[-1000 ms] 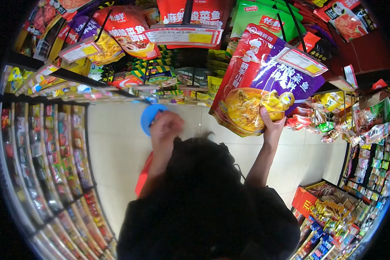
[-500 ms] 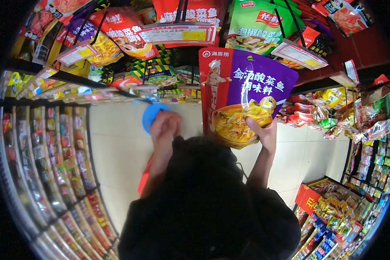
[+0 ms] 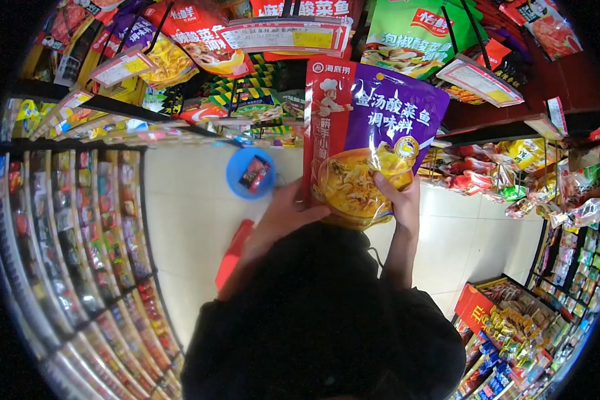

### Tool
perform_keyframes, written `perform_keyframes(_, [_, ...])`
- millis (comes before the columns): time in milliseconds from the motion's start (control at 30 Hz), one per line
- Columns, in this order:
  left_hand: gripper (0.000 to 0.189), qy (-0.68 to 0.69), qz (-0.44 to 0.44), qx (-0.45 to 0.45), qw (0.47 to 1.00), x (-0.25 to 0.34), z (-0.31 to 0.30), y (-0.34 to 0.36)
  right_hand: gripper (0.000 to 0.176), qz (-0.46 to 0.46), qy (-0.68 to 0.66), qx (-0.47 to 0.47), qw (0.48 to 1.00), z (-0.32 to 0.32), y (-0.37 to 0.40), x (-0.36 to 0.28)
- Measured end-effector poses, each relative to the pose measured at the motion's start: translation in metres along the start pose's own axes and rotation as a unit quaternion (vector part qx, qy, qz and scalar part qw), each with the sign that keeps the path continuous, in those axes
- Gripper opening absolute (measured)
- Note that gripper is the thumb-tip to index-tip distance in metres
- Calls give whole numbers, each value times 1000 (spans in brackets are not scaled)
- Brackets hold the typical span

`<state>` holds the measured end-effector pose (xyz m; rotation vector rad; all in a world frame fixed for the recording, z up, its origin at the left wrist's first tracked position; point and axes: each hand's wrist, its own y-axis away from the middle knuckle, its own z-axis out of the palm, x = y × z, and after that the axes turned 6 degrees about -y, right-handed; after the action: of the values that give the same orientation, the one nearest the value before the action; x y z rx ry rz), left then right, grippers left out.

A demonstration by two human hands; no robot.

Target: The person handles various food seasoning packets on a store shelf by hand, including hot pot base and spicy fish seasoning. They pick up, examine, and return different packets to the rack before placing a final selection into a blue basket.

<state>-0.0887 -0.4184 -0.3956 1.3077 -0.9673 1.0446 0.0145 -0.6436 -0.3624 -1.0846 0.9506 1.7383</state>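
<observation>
I located the food packet upright, front toward the camera, just below a green packet in view. The right hand grasped its lower right edge, thumb on the front. The left hand met its lower left edge; I could not tell whether those fingers gripped. A blue basin stood nearby.

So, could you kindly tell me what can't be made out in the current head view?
Head view:
Right hand: most fingers hidden behind the held packet.
Packet's back: turned away from the camera.
Green pouch: top cut off by upper edge.
Price tags: fine print too small.
</observation>
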Motion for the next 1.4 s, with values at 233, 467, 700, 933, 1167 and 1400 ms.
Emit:
perform_keyframes(233, [44,14,-62,5,998,11,8,4,34,18,37,-5,999,-1,-4,4])
perform_keyframes(467, [36,-40,-10,43,998,-4,8,0,40,16,19,-13,1000,6,-6,7])
perform_keyframes(700, [36,-25,-24,48,998,3,8,3,40,18,30,-19,999,9,-7,7])
perform_keyframes(933, [39,-9,-5,54,999,12,8,0,38,3,36,-20,999,8,-8,11])
perform_keyframes(1167, [37,-33,13,47,998,14,7,-2,37,6,38,-7,999,8,-8,13])
perform_keyframes(1400, [38,-61,8,55,997,13,4,-4,36,15,85,-32,996,6,-10,8])
